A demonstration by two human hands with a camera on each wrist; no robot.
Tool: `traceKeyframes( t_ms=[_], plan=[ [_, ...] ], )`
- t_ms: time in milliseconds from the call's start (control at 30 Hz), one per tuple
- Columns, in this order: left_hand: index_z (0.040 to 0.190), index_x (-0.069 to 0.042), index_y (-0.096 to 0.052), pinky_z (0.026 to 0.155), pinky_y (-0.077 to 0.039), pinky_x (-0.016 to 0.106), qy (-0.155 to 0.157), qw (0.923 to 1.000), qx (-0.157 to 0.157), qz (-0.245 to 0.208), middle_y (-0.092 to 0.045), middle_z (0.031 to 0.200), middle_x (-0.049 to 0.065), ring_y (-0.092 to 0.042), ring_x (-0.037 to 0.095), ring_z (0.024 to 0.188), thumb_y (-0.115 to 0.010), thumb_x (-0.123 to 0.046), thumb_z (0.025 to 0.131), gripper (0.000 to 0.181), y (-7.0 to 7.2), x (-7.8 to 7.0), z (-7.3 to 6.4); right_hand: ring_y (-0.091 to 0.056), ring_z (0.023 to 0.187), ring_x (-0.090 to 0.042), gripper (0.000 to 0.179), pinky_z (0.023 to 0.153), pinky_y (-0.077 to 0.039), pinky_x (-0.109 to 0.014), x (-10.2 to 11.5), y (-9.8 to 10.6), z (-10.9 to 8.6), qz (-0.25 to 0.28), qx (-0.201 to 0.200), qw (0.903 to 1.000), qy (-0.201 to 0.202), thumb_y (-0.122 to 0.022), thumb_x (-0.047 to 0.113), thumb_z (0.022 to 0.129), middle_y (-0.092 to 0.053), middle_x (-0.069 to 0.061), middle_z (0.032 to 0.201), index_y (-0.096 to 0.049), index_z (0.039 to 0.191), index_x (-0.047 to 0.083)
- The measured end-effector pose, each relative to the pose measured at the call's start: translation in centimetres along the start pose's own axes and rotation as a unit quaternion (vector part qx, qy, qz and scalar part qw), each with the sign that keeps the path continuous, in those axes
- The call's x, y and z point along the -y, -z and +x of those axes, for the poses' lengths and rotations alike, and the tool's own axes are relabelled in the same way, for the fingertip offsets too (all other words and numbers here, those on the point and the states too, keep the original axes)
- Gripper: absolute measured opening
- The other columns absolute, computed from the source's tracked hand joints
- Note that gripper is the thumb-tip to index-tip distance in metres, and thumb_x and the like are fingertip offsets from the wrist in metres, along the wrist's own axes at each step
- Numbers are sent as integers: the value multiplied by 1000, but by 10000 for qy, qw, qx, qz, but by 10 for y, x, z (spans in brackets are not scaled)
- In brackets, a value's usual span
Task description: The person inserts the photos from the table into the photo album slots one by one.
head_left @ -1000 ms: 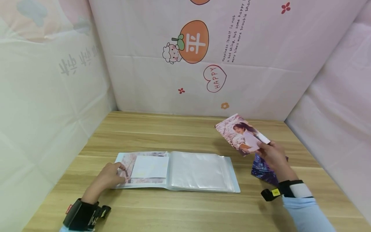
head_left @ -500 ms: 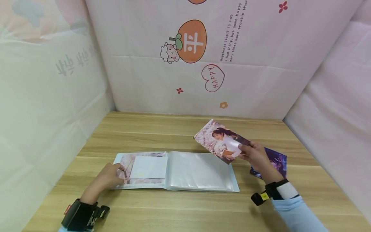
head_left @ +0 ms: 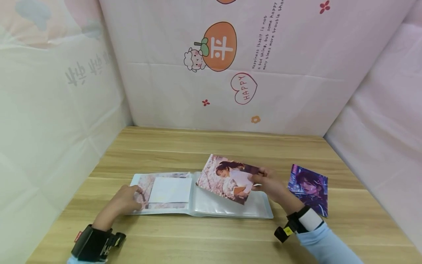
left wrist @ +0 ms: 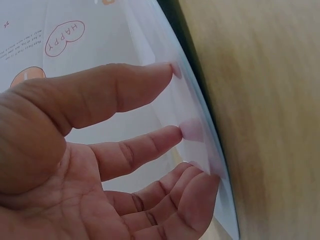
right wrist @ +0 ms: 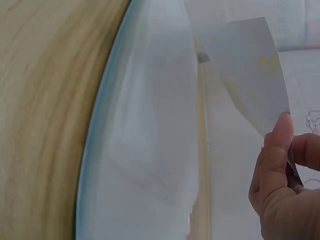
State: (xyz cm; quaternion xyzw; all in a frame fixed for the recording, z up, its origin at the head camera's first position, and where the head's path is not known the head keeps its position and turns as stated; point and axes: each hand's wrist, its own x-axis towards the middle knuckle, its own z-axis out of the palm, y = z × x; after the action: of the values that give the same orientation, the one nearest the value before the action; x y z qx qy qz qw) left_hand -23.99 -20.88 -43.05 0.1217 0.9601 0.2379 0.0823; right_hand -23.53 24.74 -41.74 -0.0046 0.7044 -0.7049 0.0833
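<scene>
A photo album (head_left: 227, 211) with clear sleeves lies spread on the table. Its left page holds a pink blossom picture (head_left: 144, 183), and a white card (head_left: 170, 190) covers part of that. My left hand (head_left: 121, 200) rests on the left page's outer edge; in the left wrist view its fingertips (left wrist: 167, 74) touch the sleeve. Between thumb and fingers, my right hand (head_left: 271, 185) pinches a photo (head_left: 224, 179) of a person among pink blossoms. The photo is tilted above the right page; its pale back (right wrist: 245, 65) shows in the right wrist view.
A purple and blue photo (head_left: 310, 187) of a person lies on the wooden table (head_left: 184, 238) to the right of the album. White printed cloth (head_left: 165, 95) stands behind the table and along both sides.
My right hand has carried the blossom photo leftward and down, from beside the purple photo to above the album's right page. The purple photo is now uncovered. My left hand has stayed put.
</scene>
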Motion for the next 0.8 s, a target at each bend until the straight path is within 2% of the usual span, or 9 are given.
traceKeyframes(
  t_ms=[133,433,533,567,700,800],
  plan=[
    [96,1,-60,69,-41,41,57,9999,23,-92,-54,87,13,-45,30,85,-72,-6,61,38,0,1,0,-55,73,-15,10,66,-53,-31,-3,-8,1,-35,122,9999,-12,-57,-1,88,-52,-6,82,-50,95,-2],
    [97,2,-60,69,-41,42,29,10000,-40,-79,-53,86,13,-45,31,85,-72,-6,60,40,-2,4,1,-55,73,-17,10,67,-53,-34,-1,-20,0,-71,303,9995,-48,-57,-2,87,-54,-7,81,-50,94,-4],
    [97,2,-61,69,-40,41,22,9999,-43,-112,-52,85,13,-45,31,85,-72,-6,61,39,-2,5,1,-56,72,-16,8,66,-53,-33,-1,-23,0,17,442,9990,-45,-57,-2,87,-55,-7,81,-52,92,-2],
    [97,2,-61,69,-40,41,16,9999,-48,-123,-52,85,13,-45,31,85,-72,-6,61,39,-2,5,1,-56,71,-16,7,65,-53,-33,-2,-24,0,50,524,9986,-42,-57,-2,87,-55,-7,80,-50,88,-1],
    [97,2,-61,68,-40,41,51,9998,-34,-195,-50,85,13,-44,30,83,-72,-6,62,38,-1,5,1,-57,69,-17,16,65,-53,-33,-4,-27,0,124,804,9966,-130,-57,0,89,-56,-7,79,-44,80,5],
    [96,2,-61,69,-40,41,76,9997,-25,-218,-51,87,14,-45,30,83,-73,-6,62,37,-1,4,1,-57,70,-17,19,65,-53,-33,-4,-28,0,68,831,9964,-179,-57,2,89,-55,-6,79,-41,79,6]
  ],
)
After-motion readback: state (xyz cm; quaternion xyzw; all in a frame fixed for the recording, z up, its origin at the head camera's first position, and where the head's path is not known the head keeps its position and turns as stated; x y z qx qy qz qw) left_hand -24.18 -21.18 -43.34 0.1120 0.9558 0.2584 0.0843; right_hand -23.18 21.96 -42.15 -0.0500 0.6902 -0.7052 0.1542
